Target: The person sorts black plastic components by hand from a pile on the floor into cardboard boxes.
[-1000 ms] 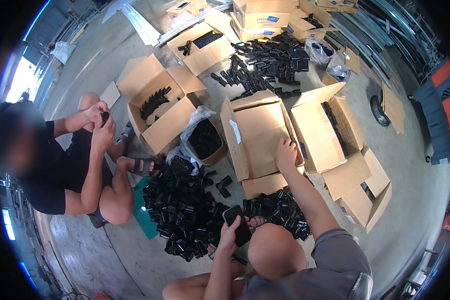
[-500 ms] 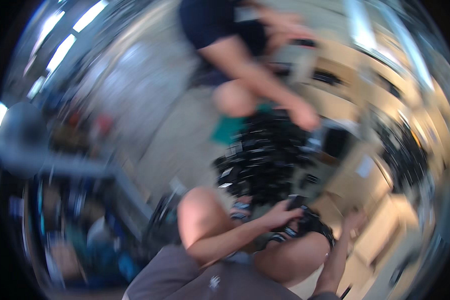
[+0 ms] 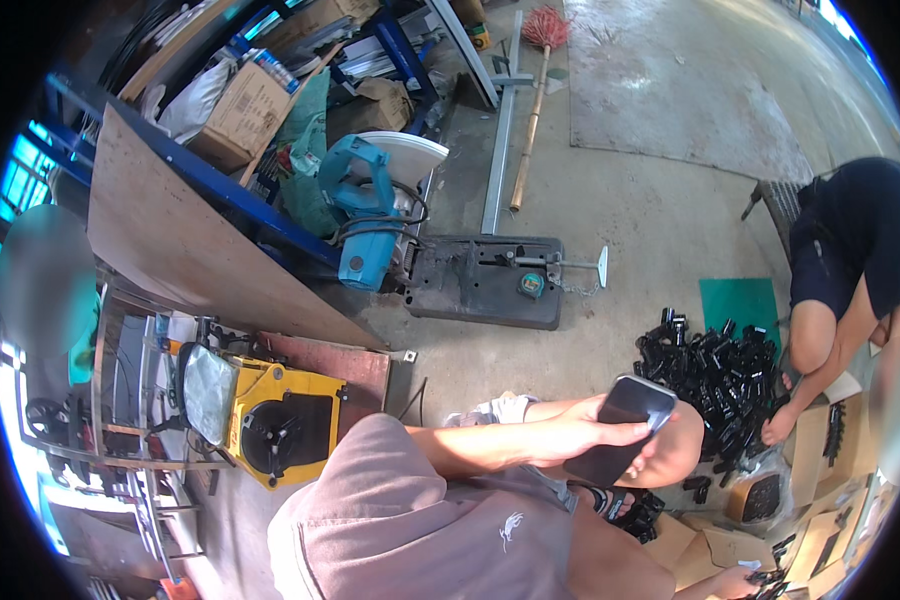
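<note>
The left hand (image 3: 592, 432) grips the phone (image 3: 640, 402), thumb laid across its dark face and fingers behind; the phone tilts over the bent knee (image 3: 685, 440). The right hand (image 3: 735, 582) is low at the edge of view, near some black parts and just beside a box (image 3: 735, 548); I cannot tell whether its fingers are spread or pinching. Right of the left hand lies the pile (image 3: 715, 390), a green sheet (image 3: 738, 300) at its far side. A co-worker's hand (image 3: 778, 428) is at the pile's right edge. Well left of and beyond the left hand stands the saw (image 3: 368, 255).
</note>
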A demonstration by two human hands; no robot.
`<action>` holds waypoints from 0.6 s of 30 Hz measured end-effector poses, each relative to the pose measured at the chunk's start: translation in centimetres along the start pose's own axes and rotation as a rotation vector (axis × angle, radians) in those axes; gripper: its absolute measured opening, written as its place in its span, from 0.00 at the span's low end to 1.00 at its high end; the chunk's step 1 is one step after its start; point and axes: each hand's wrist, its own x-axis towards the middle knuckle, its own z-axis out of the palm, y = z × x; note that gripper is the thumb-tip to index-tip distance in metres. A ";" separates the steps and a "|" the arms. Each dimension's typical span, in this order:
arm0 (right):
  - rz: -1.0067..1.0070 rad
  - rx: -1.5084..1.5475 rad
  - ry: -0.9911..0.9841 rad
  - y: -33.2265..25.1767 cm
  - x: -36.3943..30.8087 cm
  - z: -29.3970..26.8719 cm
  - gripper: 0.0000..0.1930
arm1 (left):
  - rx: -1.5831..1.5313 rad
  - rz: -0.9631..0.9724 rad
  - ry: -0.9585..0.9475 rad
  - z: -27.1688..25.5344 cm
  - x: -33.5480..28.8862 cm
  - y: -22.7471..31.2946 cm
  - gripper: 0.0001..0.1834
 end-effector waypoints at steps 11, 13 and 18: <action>-0.898 0.705 -0.165 -27.4 -7.4 -5.7 0.23 | -0.101 0.198 0.394 -4.2 -9.3 2.6 0.18; -1.190 0.750 -0.049 -27.7 -10.5 -4.5 0.27 | -0.094 0.303 0.447 -5.6 -9.7 4.2 0.18; -1.032 0.511 -1.034 -26.4 -14.3 -4.0 0.39 | -0.009 0.491 0.787 -13.8 -11.1 5.5 0.17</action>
